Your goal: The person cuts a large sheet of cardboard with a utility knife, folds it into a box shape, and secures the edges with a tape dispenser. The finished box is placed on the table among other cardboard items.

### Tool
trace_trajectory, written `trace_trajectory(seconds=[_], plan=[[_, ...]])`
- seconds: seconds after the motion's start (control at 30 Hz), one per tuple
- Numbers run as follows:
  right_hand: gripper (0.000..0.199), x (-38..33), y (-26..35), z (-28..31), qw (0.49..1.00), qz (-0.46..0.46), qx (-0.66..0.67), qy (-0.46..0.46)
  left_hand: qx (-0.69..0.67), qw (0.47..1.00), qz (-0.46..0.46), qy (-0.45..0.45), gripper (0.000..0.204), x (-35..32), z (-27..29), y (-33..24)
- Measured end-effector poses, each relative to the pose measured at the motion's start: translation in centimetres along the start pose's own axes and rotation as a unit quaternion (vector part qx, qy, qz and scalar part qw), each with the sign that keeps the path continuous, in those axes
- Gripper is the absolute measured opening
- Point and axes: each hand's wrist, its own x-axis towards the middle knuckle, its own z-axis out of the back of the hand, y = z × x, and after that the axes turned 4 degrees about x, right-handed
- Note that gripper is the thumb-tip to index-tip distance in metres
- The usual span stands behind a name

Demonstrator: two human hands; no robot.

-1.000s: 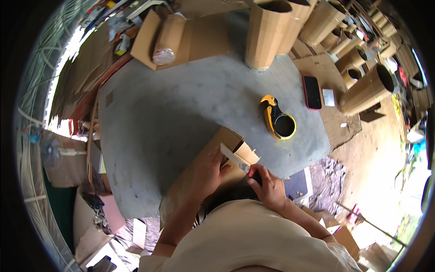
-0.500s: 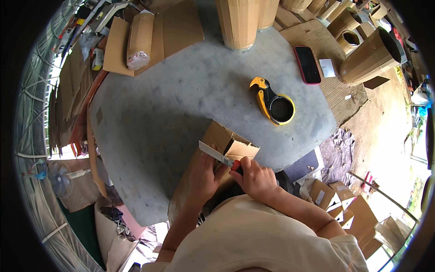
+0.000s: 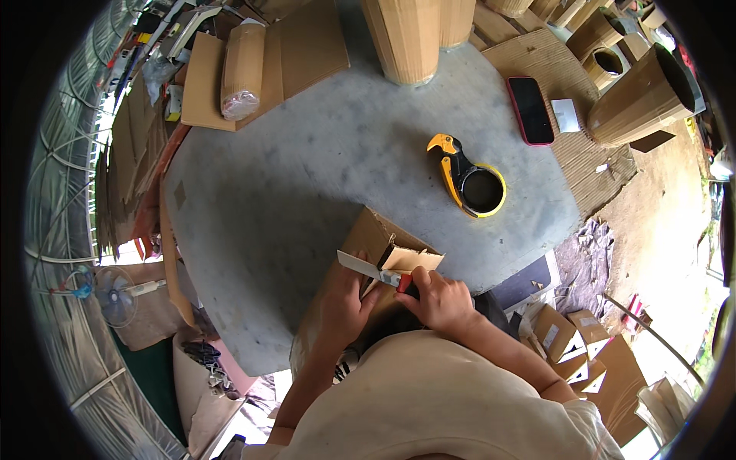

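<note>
The right hand (image 3: 441, 300) is closed around a red-handled utility knife (image 3: 376, 271), its blade lying across the open cardboard box (image 3: 376, 239) at the near edge of the grey table (image 3: 307, 169). The left hand (image 3: 345, 303) grips the box's side. A yellow tape dispenser (image 3: 469, 181) lies well apart.

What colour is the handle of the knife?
Red, what shows of the knife handle in the right hand; head view.

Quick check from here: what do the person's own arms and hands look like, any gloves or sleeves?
Both hands are bare: no gloves, rings or watch show on the left hand or the right hand. The forearms are bare too. A loose cream short-sleeved shirt covers the shoulders, its sleeve ending near the right elbow.
</note>
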Motion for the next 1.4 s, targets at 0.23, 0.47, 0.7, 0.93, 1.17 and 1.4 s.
trace_trajectory(seconds=[0.23,0.47,0.7,0.93,1.17,1.4], plan=[[0.039,-1.4,-0.2,1.1,0.991,0.107,0.065,-0.035,0.009,1.000,-0.011,0.017,0.060,-0.1,-0.3,0.7],[0.037,-0.4,0.2,-0.2,0.999,0.033,0.027,-0.031,-0.006,0.998,0.022,0.062,0.061,0.2,0.0,0.6],[0.037,0.4,-0.3,-0.8,0.998,0.023,0.066,-0.009,-0.043,0.988,0.105,0.103,0.063,-0.8,-0.2,1.2],[0.031,1.8,-2.0,-0.7,0.984,0.036,0.175,0.024,-0.024,0.971,0.189,0.147,0.066,-0.6,0.5,0.9],[0.033,2.0,-2.5,-0.5,0.979,0.036,0.196,0.034,-0.056,0.974,0.176,0.132,0.068,-1.3,0.3,1.9],[0.029,1.1,-0.6,-0.8,0.986,-0.004,0.167,-0.002,-0.048,0.984,0.134,0.108,0.065,-0.5,0.1,1.4]])
